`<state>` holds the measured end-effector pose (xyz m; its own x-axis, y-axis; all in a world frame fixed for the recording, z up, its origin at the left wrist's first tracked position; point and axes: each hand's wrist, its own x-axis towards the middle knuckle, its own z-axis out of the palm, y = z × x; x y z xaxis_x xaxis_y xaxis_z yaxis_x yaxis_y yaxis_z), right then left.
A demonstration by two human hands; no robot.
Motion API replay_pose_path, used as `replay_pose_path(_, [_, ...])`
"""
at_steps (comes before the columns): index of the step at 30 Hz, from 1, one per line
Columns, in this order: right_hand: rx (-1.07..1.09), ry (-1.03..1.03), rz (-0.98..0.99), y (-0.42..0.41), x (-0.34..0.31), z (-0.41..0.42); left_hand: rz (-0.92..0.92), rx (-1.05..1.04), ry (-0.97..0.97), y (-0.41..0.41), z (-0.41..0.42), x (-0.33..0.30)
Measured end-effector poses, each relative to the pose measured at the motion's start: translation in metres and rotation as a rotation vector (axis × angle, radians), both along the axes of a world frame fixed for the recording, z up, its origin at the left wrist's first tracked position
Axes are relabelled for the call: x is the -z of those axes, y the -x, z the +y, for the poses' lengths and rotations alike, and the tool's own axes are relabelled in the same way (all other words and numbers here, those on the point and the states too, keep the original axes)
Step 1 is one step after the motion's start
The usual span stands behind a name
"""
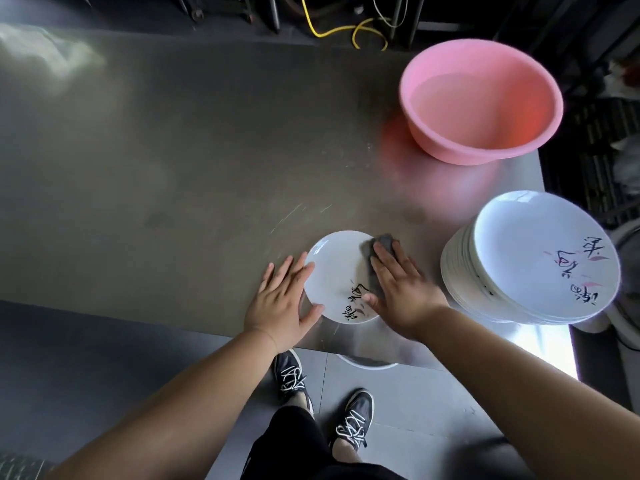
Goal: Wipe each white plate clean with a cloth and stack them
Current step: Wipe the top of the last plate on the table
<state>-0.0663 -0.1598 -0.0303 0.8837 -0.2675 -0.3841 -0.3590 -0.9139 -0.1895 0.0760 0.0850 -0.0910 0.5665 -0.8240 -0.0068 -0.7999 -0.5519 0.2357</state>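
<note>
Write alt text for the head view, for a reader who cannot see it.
Seen from above, a person's right hand presses a grey cloth flat on a white plate while the left hand steadies its rim, on a metal table. A tall stack of plates stands to the right, with a pink basin behind it.

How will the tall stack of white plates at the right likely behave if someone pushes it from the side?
The stack of plates would probably feel heavy, since many plates are piled in it. It already leans, with its layers offset, so a push might make the upper plates slide or topple. It stands near the edge of the table, so plates could fall and perhaps break.
</note>
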Motion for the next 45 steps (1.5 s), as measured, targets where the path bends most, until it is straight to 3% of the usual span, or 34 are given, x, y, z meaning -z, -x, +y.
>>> replay_pose_path(6, [0.130, -0.140, 0.012, 0.068, -0.006, 0.063, -0.017, 0.021, 0.044, 0.014, 0.004, -0.005])
replay_pose_path(10, [0.123, -0.110, -0.014, 0.047, -0.003, 0.036, -0.065, 0.141, 0.076, 0.031, 0.009, -0.007])
replay_pose_path(14, [0.092, -0.087, -0.038, 0.025, -0.002, 0.011, -0.022, 0.077, 0.142, 0.042, 0.005, -0.012])
replay_pose_path(19, [0.071, -0.098, 0.073, 0.077, 0.006, 0.069, 0.025, 0.035, 0.199, 0.047, 0.002, -0.020])
replay_pose_path(22, [0.123, -0.098, 0.008, 0.063, 0.007, 0.056, 0.056, 0.013, 0.211, 0.048, 0.003, -0.024])
replay_pose_path(26, [0.180, -0.121, -0.081, 0.033, 0.005, 0.028, 0.075, -0.055, 0.191, 0.056, -0.002, -0.025])
replay_pose_path(31, [0.123, -0.159, -0.012, 0.075, -0.002, 0.072, 0.058, -0.117, 0.121, 0.079, -0.012, -0.028])
replay_pose_path(35, [0.110, -0.167, 0.007, 0.085, -0.002, 0.064, 0.094, 0.025, 0.089, 0.072, -0.021, -0.042])
replay_pose_path(40, [0.126, -0.143, -0.093, 0.052, -0.003, 0.010, 0.186, 0.085, -0.138, 0.025, -0.017, -0.051])
replay_pose_path(45, [0.207, -0.140, 0.004, 0.069, 0.009, 0.052, 0.136, 0.087, -0.087, 0.037, -0.014, -0.044])
